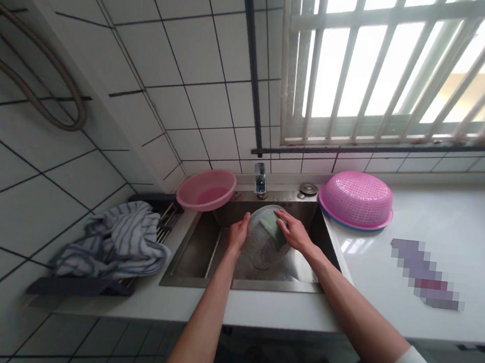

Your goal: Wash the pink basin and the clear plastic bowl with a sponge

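Over the sink point(297, 279), my left hand point(237, 234) grips the edge of a clear plastic colander point(257, 246) with fine holes. The colander is tilted, its round base toward me. A pale green cloth point(269, 226) lies against its surface, pressed there by my right hand point(294, 231), whose fingers are bent over it at the upper right edge. Part of the left fingers is hidden behind the colander. The faucet point(260, 179) stands just beyond the colander at the back of the sink.
A pink basin point(207, 190) rests at the sink's back left corner. An upturned pink basket point(357, 198) sits on the right counter point(433, 219), near a blurred-out item point(425, 276). A striped towel point(119, 238) lies on a rack at left. A drain plug point(308, 189) is behind the sink.
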A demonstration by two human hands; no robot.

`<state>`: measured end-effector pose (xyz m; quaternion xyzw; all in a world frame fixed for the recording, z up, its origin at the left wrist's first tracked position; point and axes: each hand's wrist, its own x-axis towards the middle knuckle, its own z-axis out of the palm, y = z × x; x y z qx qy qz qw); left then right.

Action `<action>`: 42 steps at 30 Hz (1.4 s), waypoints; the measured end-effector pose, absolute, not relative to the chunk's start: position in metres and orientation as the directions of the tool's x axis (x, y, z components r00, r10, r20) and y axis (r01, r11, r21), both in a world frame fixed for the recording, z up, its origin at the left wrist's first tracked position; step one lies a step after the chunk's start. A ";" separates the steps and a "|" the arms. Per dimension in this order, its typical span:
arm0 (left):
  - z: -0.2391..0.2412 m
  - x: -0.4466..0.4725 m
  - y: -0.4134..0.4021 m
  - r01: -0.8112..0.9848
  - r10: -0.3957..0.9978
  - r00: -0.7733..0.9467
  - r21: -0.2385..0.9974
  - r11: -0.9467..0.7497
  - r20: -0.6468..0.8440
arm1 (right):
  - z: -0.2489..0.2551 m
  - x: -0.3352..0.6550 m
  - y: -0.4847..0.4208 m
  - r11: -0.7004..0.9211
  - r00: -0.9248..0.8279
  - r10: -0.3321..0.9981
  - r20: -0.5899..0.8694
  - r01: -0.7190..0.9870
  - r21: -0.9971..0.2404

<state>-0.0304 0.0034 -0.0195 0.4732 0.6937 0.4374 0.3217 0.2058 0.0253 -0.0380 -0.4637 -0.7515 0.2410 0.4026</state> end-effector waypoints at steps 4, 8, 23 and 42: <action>-0.019 -0.025 0.004 0.384 0.970 -0.239 0.915 0.127 -0.034 | -0.043 0.202 0.026 0.431 -0.244 0.902 0.355 0.535 -0.727; -0.015 -0.025 0.003 0.608 0.939 -0.326 0.784 0.123 0.105 | -0.042 0.188 0.016 0.476 -0.301 0.879 0.370 0.570 -0.669; -0.028 -0.039 0.007 0.430 0.931 -0.364 0.880 0.202 -0.035 | -0.028 0.185 0.010 0.607 -0.426 0.794 0.433 0.523 -0.598; -0.034 -0.031 0.007 0.184 0.960 -0.279 0.979 0.090 -0.036 | -0.018 0.168 -0.011 0.669 -0.484 0.740 0.466 0.602 -0.437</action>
